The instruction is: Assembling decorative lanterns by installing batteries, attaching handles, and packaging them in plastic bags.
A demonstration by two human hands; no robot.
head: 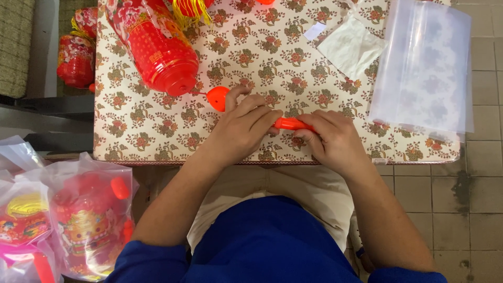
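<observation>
Orange handle (288, 124): smooth plastic, slight gloss; gripped betw. left hand (242, 128) and right hand (330, 137). Orange heart-shaped piece (217, 98): same plastic, glossy. Red lantern (157, 44): shiny printed film body w/ glossy hard plastic end cap; yellow tassel (191, 10) looks like thread. Table cover (157, 126): floral print, smooth, matt to faint sheen; cloth or vinyl, can't tell. Clear bags (424, 65): thin plastic film, glossy, translucent. White sheet (351, 47): paper-like, matt. Packed lanterns (78, 220) at lower left: crinkly clear plastic wrap. Floor tiles (471, 173): matt, rough, stained.
</observation>
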